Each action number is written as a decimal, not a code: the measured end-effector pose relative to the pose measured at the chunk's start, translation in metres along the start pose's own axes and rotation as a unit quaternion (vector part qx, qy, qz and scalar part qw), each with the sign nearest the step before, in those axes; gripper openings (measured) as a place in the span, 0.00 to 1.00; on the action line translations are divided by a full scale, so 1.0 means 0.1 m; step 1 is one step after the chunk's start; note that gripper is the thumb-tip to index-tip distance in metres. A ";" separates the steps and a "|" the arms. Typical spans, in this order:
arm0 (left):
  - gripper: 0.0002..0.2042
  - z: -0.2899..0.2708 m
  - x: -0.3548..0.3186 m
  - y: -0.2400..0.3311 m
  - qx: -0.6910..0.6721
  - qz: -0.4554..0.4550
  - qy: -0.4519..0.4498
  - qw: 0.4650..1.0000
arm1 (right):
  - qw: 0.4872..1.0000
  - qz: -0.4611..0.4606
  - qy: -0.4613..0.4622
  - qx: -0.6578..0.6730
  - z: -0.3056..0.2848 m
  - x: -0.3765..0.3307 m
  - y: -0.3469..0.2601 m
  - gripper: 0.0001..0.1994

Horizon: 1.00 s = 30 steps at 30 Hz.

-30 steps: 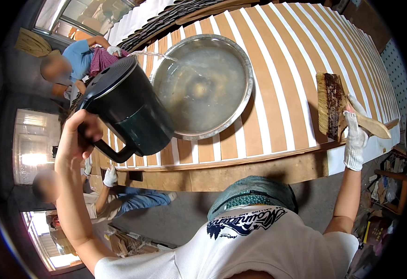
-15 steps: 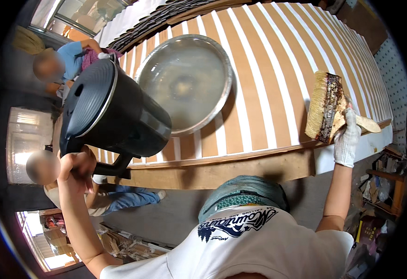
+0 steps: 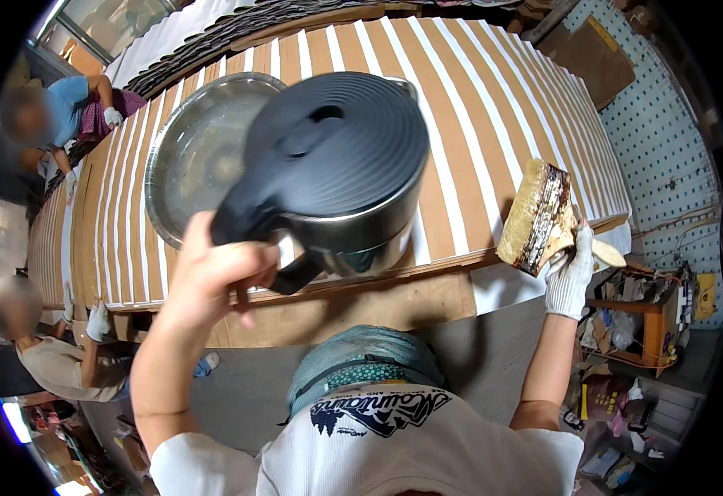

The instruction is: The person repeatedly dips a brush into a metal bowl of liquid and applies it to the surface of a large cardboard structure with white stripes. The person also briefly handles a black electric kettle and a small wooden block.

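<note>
Left hand (image 3: 219,271), bare, grips a black, ridge-topped kettle (image 3: 345,149) above the counter (image 3: 341,321), where brown-white striped sheets (image 3: 461,157) and a round metal basin (image 3: 154,194) lie. Right hand (image 3: 570,279), gloved in white knit, holds a wide bristle brush (image 3: 535,217). Dotted, pale-blue wall (image 3: 655,140) stands at far right.

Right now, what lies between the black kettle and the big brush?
In the head view, only the brown-and-white striped surface shows between the black kettle and the big brush.

I'm rocking a white short-sleeved tee (image 3: 428,455) with navy lettering (image 3: 386,409) and pine trees (image 3: 324,424), some teal cloth (image 3: 370,343) with a patterned green band (image 3: 353,374) at my waist, plus a white knit glove (image 3: 566,289) on my right hand (image 3: 575,264).
</note>
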<state>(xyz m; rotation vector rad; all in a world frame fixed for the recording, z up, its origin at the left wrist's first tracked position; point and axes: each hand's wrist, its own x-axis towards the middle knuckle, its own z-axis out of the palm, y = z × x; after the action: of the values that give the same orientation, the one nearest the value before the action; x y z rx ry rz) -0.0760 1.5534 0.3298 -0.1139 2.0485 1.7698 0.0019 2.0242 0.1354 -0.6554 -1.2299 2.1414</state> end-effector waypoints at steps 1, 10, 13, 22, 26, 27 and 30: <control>0.17 0.05 0.13 -0.12 -0.011 0.001 -0.024 1.000 | 1.000 0.000 0.000 -0.007 0.03 0.00 -0.04 0.19; 0.14 0.66 1.00 -0.70 0.000 0.051 -0.040 0.998 | 0.997 -0.011 0.065 -0.039 0.21 -0.11 -0.14 0.24; 0.14 0.72 1.14 -0.86 0.009 0.054 -0.053 0.997 | 0.996 -0.017 0.060 -0.070 0.04 0.05 -0.27 0.24; 0.15 0.66 1.13 -1.03 -0.044 0.107 -0.071 0.991 | 0.987 -0.110 -0.039 -0.109 1.10 0.00 -0.81 0.25; 0.27 0.56 1.11 -1.30 0.065 0.240 -0.004 0.969 | 0.971 -0.131 -0.152 -0.132 2.38 -0.42 -0.80 0.25; 0.29 0.51 1.02 -1.36 0.100 0.297 0.056 0.948 | 0.956 -0.123 -0.210 -0.162 2.55 -0.41 -0.87 0.25; 0.24 0.13 0.76 -1.54 0.104 0.308 0.085 0.942 | 0.928 -0.088 -0.301 -0.198 3.63 -0.85 -0.53 0.25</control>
<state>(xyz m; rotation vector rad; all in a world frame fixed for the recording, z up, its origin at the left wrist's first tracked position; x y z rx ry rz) -0.0895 1.5537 0.1583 0.5102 2.5784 1.9090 -0.1652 1.7703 0.3577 -0.0080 -1.9969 2.0156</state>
